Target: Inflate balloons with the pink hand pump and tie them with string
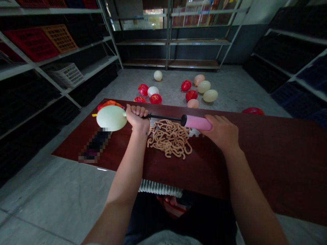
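Above the table (268,153), pump (198,123) held crosswise between both hands, long axis running left to right with a slight downward slope to the right. Left hand (137,116) clenched around its black end; right hand (222,131) grasping the pink barrel at the opposite end. Rod exposed between them. Balloon (111,117), pale green and inflated, lies off the left end, roughly in line with that axis, neck meeting the left hand; whether the fingers pinch it, cannot tell. Left hand is nearer the balloon, right well apart. Key relation, as judged: balloon, rod and barrel near one line. Tan strands (168,137) heaped below the rod.
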{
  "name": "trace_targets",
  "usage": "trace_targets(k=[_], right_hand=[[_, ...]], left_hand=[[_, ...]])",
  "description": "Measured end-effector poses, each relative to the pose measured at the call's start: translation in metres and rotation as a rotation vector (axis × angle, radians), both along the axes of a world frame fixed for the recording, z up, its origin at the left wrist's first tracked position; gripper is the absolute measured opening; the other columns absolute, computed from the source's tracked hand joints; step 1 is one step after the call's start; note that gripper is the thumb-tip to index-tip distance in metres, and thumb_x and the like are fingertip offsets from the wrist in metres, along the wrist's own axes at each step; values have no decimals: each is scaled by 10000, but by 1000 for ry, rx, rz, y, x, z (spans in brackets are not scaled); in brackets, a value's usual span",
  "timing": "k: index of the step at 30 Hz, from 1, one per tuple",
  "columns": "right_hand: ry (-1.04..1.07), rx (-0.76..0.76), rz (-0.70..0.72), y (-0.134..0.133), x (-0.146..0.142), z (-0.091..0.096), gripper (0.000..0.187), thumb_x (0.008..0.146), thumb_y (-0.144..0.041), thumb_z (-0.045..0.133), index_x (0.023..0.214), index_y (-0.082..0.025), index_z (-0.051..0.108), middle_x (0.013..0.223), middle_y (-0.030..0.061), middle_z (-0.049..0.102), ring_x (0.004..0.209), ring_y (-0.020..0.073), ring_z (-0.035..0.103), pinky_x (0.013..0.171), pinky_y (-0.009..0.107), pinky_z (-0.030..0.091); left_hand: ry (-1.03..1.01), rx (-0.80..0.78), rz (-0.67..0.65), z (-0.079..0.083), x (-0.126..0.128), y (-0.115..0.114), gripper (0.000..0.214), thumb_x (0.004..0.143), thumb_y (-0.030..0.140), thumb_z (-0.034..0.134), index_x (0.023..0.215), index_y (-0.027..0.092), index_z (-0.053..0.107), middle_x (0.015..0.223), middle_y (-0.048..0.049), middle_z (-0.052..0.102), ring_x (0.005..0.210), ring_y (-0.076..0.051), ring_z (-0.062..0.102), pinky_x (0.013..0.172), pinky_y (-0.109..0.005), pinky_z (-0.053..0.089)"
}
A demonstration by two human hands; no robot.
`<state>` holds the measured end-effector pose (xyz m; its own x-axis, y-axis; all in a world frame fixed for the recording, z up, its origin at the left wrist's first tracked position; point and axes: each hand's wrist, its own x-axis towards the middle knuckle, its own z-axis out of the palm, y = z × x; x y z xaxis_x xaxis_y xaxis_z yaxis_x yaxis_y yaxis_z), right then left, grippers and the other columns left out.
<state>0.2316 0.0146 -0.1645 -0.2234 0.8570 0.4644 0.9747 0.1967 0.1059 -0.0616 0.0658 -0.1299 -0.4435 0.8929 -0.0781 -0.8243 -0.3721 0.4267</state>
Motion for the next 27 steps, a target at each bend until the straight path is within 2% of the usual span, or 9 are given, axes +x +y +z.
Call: trace_targets(k=[3,7,12,16,21,27], right_hand=[[17,9,-26,-1,1,-1,362,909,-446,473,1118,-196,632,984,96,686,876,230,568,663,316,287],[20,27,-44,-2,-3,-4,329,870,-427,534,1072,-187,633,956,102,674,872,243,560,674,322,294],[46,-59,-14,-11,-26,-2,310,821,-409,619,1052,-203,623,931,87,666,843,237,564,655,315,291],[96,-110,26,-18,-43,-3,306,828,-436,621,1037,-212,614,920,80,673,819,230,569,635,304,283],[124,-95,42,-14,-42,-7,335,829,-456,623,1059,-213,623,943,69,684,834,219,582,645,304,306],[69,-26,44,-9,-48,-7,347,833,-467,617,1078,-222,645,917,56,696,845,219,608,662,300,336]], left_hand=[[35,32,35,2,12,-5,506,997,327,391,550,197,194,460,71,176,347,-61,180,385,-230,166],[95,-15,49,2,36,-13,543,989,395,427,550,190,183,463,71,175,358,-60,178,391,-221,180],[144,-22,-16,-3,67,-23,560,986,418,445,544,188,187,457,71,170,362,-60,183,395,-225,190],[141,6,-64,-6,84,-32,549,997,368,424,528,191,200,442,65,178,350,-65,175,386,-240,169],[111,23,-94,-3,87,-33,553,1005,351,398,513,192,205,426,60,183,339,-67,184,384,-243,164],[45,-5,-108,-5,66,-21,527,998,354,412,536,192,218,433,65,193,340,-68,185,384,-241,152]])
